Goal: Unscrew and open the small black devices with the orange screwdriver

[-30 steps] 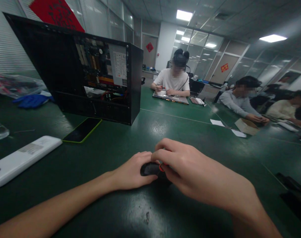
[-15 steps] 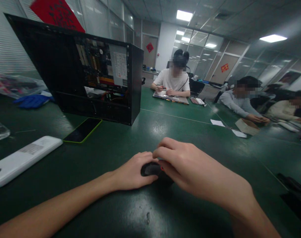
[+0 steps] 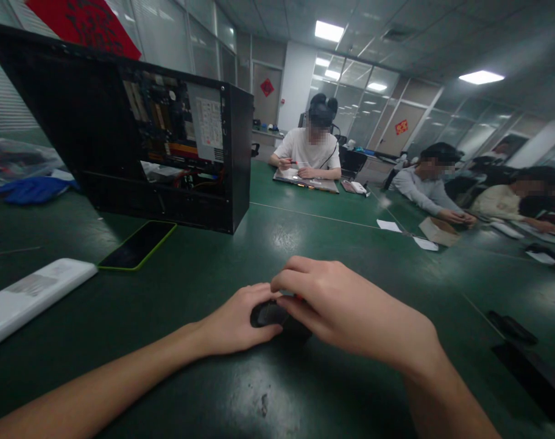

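Note:
A small black, rounded computer mouse (image 3: 268, 313) rests on the green table between my hands. Wrapped around its near left end is my left hand (image 3: 240, 317), with the thumb along the near side and the fingers over the far side. My right hand (image 3: 325, 296) arches over the other end from the right, its fingers bent and closed together. A bit of red (image 3: 298, 297) shows beneath the right fingers. Whatever those fingertips pinch is hidden behind the hand, as is most of the mouse's right part.
An open black computer case (image 3: 240, 158) stands at the left. Near it lie a green-edged phone (image 3: 137, 245), a white oblong device (image 3: 35, 299) and a blue glove (image 3: 33, 189). Across the table, a person (image 3: 309, 149) works over a flat panel (image 3: 307, 181). Dark items (image 3: 512, 327) lie at the right.
The view has turned a little to the right, so the case, phone and table items sit farther left. Both hands stay at the mouse, and less of the red part shows.

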The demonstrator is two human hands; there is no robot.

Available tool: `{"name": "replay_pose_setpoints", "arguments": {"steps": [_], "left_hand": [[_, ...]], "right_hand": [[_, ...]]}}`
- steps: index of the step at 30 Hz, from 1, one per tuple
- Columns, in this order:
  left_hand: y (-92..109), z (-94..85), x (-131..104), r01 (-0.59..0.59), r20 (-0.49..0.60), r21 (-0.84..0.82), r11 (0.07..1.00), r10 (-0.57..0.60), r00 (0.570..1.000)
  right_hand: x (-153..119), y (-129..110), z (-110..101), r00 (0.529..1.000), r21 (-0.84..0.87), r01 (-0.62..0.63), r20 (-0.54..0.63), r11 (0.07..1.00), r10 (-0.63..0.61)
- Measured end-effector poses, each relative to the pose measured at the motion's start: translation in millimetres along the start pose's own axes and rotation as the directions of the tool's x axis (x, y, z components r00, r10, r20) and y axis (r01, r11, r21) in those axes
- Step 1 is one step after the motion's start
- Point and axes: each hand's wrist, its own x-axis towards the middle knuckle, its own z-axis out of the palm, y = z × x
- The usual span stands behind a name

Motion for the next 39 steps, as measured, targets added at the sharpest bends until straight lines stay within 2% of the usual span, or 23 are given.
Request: {"name": "replay_pose_setpoints", "arguments": {"steps": [3,8,17,24,31,35,39], "left_hand": [[-0.1,1.1,-1.0,0.026,0.001,0.025,0.999,-0.026,1.0],[0.0,4.0,-1.1,-0.013,0.005,0.05,0.999,0.013,1.0],[3.6,5.0,1.3,0.0,0.016,0.045,0.999,-0.001,1.0],[-1.5,7.0,1.1,-0.024,0.012,0.058,0.998,0.023,1.0],[4.2,5.8,3.8,-0.013,0.032,0.064,0.998,0.011,0.999],[10.7,5.8,6.8,-0.025,0.082,0.094,0.995,0.017,0.996],[14.7,8.9,13.7,-0.034,0.097,0.132,0.991,0.021,0.995]], "right_hand": [[-1.2,3.4,-1.6,1.0,0.057,-0.004,0.009,0.998,0.004],[-8.7,-2.1,-6.6,0.997,0.169,0.028,0.06,0.985,-0.038],[-4.4,1.7,3.6,0.994,0.03,-0.112,-0.009,0.993,0.112],[-11.1,-2.2,-1.2,0.999,0.164,0.007,0.036,0.986,-0.013],[-2.4,-3.2,5.8,0.994,-0.026,-0.107,-0.006,0.994,0.107],[-13.8,6.7,11.3,0.986,-0.138,-0.163,-0.001,0.977,0.164],[-26.3,12.1,14.3,0.982,-0.161,-0.171,0.054,0.972,0.182]]}}
